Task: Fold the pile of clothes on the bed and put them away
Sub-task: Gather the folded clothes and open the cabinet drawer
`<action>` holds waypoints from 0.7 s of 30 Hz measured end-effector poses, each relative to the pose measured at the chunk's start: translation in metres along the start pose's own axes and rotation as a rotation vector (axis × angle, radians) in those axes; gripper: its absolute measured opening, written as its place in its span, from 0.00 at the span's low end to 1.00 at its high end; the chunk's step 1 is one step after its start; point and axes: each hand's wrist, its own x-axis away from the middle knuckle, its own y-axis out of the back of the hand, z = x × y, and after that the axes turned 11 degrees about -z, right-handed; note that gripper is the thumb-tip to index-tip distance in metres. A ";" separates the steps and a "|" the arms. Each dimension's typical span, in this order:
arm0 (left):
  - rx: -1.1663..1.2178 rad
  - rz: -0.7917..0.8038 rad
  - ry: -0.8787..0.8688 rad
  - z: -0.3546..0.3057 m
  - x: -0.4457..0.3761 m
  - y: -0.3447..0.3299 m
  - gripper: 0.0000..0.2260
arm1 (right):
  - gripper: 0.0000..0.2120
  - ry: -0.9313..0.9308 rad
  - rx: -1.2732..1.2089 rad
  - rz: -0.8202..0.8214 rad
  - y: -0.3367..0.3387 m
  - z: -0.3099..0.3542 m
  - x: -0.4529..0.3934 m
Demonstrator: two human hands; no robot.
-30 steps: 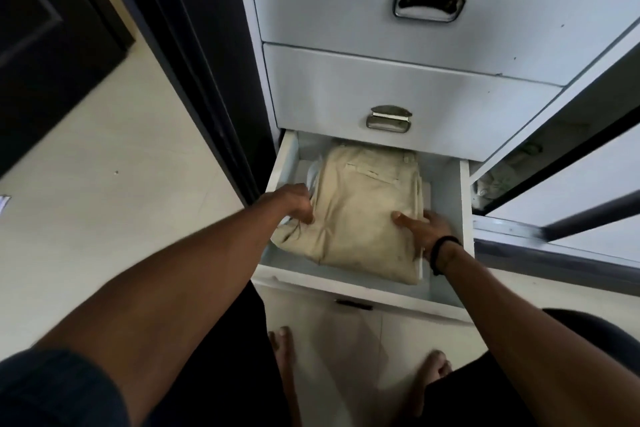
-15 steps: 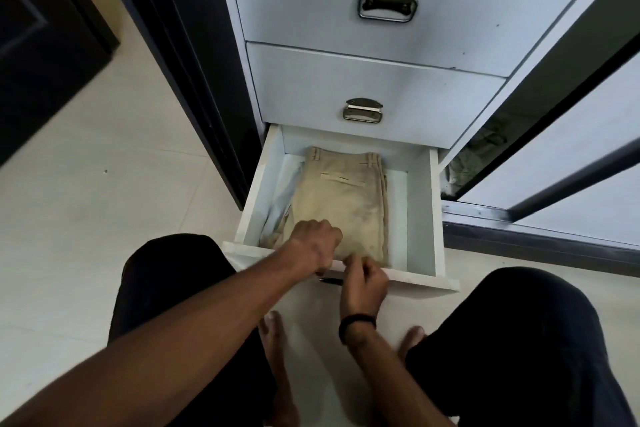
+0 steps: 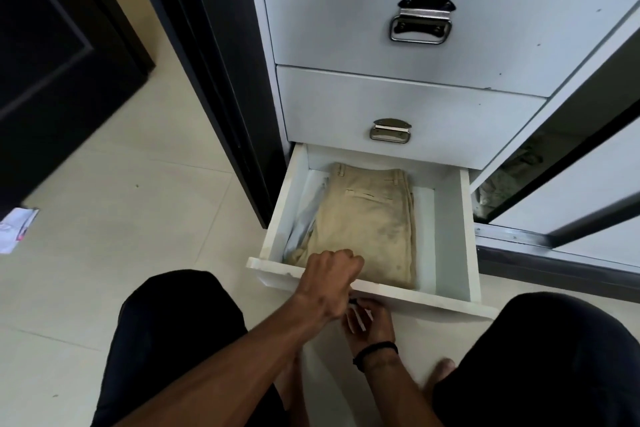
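A pair of folded beige trousers point(image 3: 367, 229) lies flat in the open bottom drawer point(image 3: 450, 236) of a white cabinet, with a pale garment tucked along its left side. My left hand point(image 3: 329, 270) is curled into a fist over the drawer's front rim, just in front of the trousers. Below the rim, my right hand point(image 3: 372, 321), with a black band at the wrist, curls its fingers round the drawer handle on the front panel. The handle itself is mostly hidden by both hands.
Two closed drawers with metal handles point(image 3: 390, 131) point(image 3: 420, 22) stand above the open one. A dark door frame point(image 3: 221, 80) rises at the left, a sliding wardrobe door point(image 3: 571, 211) at the right. My knees flank the drawer. Paper point(image 3: 15, 229) lies on the tiled floor.
Both hands let go of the trousers and drew back from inside the drawer to its front edge. The trousers now lie flat and squared. My head has pulled back.
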 end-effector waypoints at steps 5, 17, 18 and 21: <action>0.073 -0.116 0.035 0.012 -0.024 -0.011 0.11 | 0.03 0.050 -0.085 0.102 -0.016 0.015 -0.015; 0.387 -0.479 0.739 0.032 -0.176 -0.036 0.11 | 0.27 0.376 -0.033 0.278 -0.140 0.136 -0.052; 0.489 -0.505 0.812 0.033 -0.193 -0.037 0.10 | 0.35 0.400 -0.002 0.272 -0.156 0.149 -0.059; 0.785 -0.556 1.006 0.035 -0.229 -0.042 0.08 | 0.52 0.407 0.088 0.332 -0.179 0.177 -0.085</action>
